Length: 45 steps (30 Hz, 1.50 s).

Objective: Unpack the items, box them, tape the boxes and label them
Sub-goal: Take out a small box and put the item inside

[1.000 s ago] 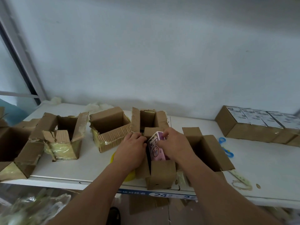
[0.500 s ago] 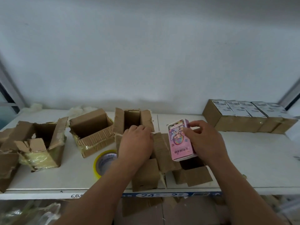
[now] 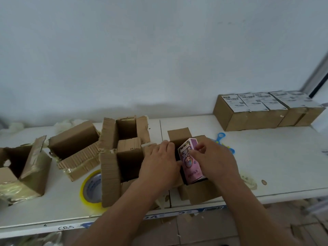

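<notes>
A pink printed item box (image 3: 190, 161) stands tilted in the mouth of a small open cardboard box (image 3: 200, 192) near the table's front edge. My right hand (image 3: 214, 160) grips the pink box from the right side. My left hand (image 3: 159, 162) rests on the cardboard box's left flap with fingers laid over it, beside the pink box. Another open cardboard box (image 3: 124, 162) stands just left of my left hand.
Three more torn open boxes (image 3: 74, 146) sit to the left and behind on the white table (image 3: 266, 157). A yellow tape roll (image 3: 90, 189) lies at the front. Labelled sealed boxes (image 3: 262, 110) line the back right. Blue scissors (image 3: 221, 139) lie behind my right hand.
My right hand lifted the pink box out of the left carton, carried it right and lowered it into the right-hand carton. My left hand shifted right onto that carton's flap.
</notes>
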Available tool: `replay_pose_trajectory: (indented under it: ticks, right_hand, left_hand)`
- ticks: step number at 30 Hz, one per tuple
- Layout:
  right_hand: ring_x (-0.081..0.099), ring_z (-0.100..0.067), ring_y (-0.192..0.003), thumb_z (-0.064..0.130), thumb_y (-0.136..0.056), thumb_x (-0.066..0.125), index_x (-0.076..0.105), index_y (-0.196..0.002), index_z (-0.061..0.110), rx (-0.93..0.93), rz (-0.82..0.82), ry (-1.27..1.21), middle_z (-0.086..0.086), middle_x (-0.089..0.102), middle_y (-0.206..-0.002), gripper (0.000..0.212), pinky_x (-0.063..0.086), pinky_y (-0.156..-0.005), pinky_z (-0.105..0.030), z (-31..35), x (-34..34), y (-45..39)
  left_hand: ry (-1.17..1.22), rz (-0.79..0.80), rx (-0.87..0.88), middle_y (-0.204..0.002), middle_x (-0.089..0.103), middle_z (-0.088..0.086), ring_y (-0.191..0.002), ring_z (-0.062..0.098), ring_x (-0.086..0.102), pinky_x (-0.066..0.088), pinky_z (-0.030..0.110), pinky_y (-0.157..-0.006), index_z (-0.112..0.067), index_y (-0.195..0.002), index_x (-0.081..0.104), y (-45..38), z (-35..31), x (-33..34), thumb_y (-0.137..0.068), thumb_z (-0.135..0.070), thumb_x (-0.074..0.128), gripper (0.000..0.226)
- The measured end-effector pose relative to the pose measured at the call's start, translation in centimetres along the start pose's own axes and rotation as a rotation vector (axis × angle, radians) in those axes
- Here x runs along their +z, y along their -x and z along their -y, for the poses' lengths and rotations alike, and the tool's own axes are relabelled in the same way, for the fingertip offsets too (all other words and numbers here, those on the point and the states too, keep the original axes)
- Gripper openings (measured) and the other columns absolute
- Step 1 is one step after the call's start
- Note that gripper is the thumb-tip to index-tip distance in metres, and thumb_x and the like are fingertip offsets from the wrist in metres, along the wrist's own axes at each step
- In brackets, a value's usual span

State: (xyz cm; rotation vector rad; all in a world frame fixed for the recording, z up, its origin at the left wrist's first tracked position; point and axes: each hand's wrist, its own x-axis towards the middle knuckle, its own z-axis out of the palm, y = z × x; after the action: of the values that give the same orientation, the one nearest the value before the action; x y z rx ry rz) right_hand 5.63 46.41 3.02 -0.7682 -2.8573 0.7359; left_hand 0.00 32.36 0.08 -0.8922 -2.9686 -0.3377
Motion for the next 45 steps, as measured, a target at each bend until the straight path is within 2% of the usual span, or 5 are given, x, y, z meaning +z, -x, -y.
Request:
replay_pose_trajectory:
  ticks: [8,16,23,34,45]
  right_hand:
    - [0.062,-0.016,-0.089,0.046,-0.097,0.051,0.052,-0.106,0.024,-0.051,0.027,0.198,0.002,0.063,-0.104,0.024,0.044,-0.071,-0.025,1.6,0.2,0.5]
    - [0.049,-0.011,-0.084,0.040,-0.100,0.047,0.053,-0.114,0.025,-0.048,0.001,0.359,0.002,0.059,-0.103,0.022,0.041,-0.075,-0.025,2.4,1.4,0.4]
    - [0.049,-0.018,-0.125,0.030,-0.102,0.048,0.040,-0.137,0.017,-0.074,0.166,0.464,-0.006,0.049,-0.137,0.038,0.037,-0.105,-0.031,2.5,1.8,0.6]
    - [0.056,-0.010,-0.083,0.036,-0.101,0.045,0.060,-0.102,0.025,-0.127,0.015,0.304,0.003,0.055,-0.098,0.018,0.049,-0.074,-0.026,1.7,1.1,-0.5]
    - [0.055,-0.011,-0.091,0.029,-0.103,0.039,0.055,-0.106,0.027,-0.521,-0.107,0.363,0.008,0.054,-0.102,0.016,0.043,-0.070,-0.026,7.7,0.0,-0.9]
  left_hand:
    - [0.158,0.154,-0.097,-0.144,0.040,0.003,-0.117,0.020,0.055,0.047,0.033,-0.093,-0.024,-0.143,0.033,-0.2,0.5,-0.1,-0.098,-0.053,0.042,0.055]
    - [0.244,0.169,-0.094,-0.147,0.037,0.001,-0.119,0.018,0.054,0.046,0.032,-0.096,-0.026,-0.146,0.031,-0.6,0.7,-0.1,-0.097,-0.050,0.047,0.057]
    - [0.218,0.163,-0.088,-0.145,0.040,0.000,-0.119,0.019,0.054,0.047,0.033,-0.095,-0.028,-0.147,0.029,-0.7,0.8,-0.3,-0.097,-0.053,0.045,0.058]
    - [0.239,0.111,-0.080,-0.145,0.040,-0.005,-0.122,0.014,0.050,0.043,0.032,-0.101,-0.030,-0.140,0.041,-0.8,1.2,-1.1,-0.098,-0.050,0.046,0.047]
    - [-0.148,-0.185,0.037,-0.116,0.059,-0.011,-0.103,0.009,0.055,0.042,0.029,-0.096,-0.031,-0.118,0.056,0.1,7.7,-5.9,-0.103,-0.038,0.034,0.027]
